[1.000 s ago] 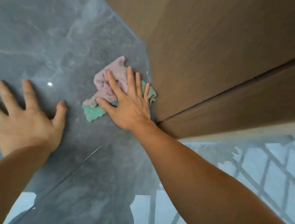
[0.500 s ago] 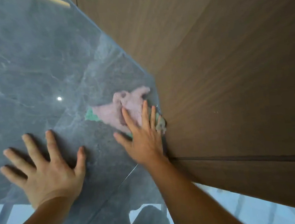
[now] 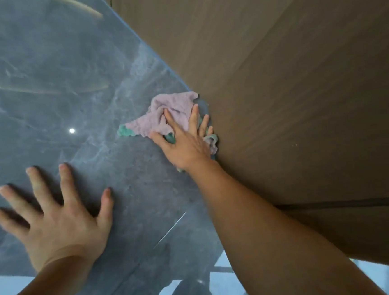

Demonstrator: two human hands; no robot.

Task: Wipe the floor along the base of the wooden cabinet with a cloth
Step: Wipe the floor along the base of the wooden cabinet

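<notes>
A crumpled pink and green cloth (image 3: pixel 162 116) lies on the glossy grey marble floor (image 3: pixel 53 77), right against the base of the brown wooden cabinet (image 3: pixel 288 80). My right hand (image 3: pixel 185 143) presses flat on the cloth's near part, fingers spread and pointing away, little finger beside the cabinet face. My left hand (image 3: pixel 56 216) rests flat on the floor to the left, fingers splayed, holding nothing.
The cabinet fills the right side, with a dark horizontal seam (image 3: pixel 346 204) low down. A thin tile joint (image 3: pixel 170 229) crosses the floor between my arms. Window reflections shine on the floor near the bottom edge.
My right hand has slid the cloth forward along the cabinet base. My left hand has shifted along the floor with it, and the view has moved forward.
</notes>
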